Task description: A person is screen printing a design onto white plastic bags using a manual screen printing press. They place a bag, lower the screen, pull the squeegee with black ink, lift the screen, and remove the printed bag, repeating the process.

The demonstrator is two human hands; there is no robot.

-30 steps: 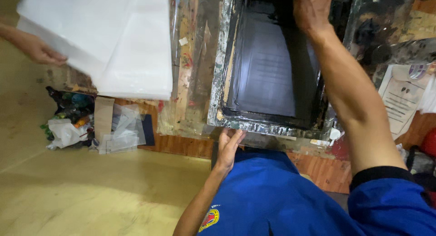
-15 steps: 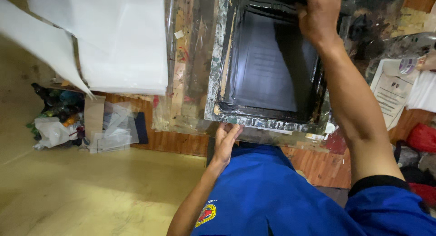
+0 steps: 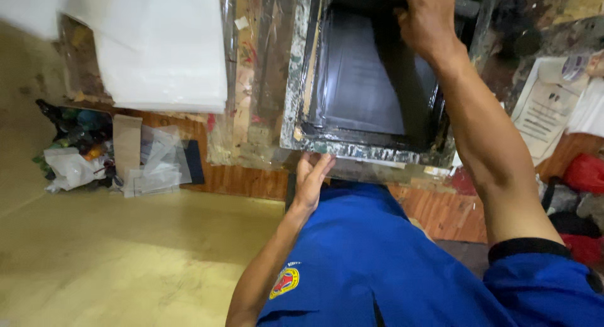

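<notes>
White sheets [image 3: 160, 56] lie stacked at the left. Left hand [image 3: 313, 179], fingers loose, steadies the near edge of the ink-crusted screen frame [image 3: 296, 82]. Right hand [image 3: 428, 19] clenches the squeegee [image 3: 469, 7] at the far end; the black mesh [image 3: 368, 75] looks fully flooded, the pull toward the body undone.

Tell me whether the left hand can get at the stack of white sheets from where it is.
Probably yes: the left hand rests at the screen frame's near edge; nothing blocks the way to the white sheets.
</notes>
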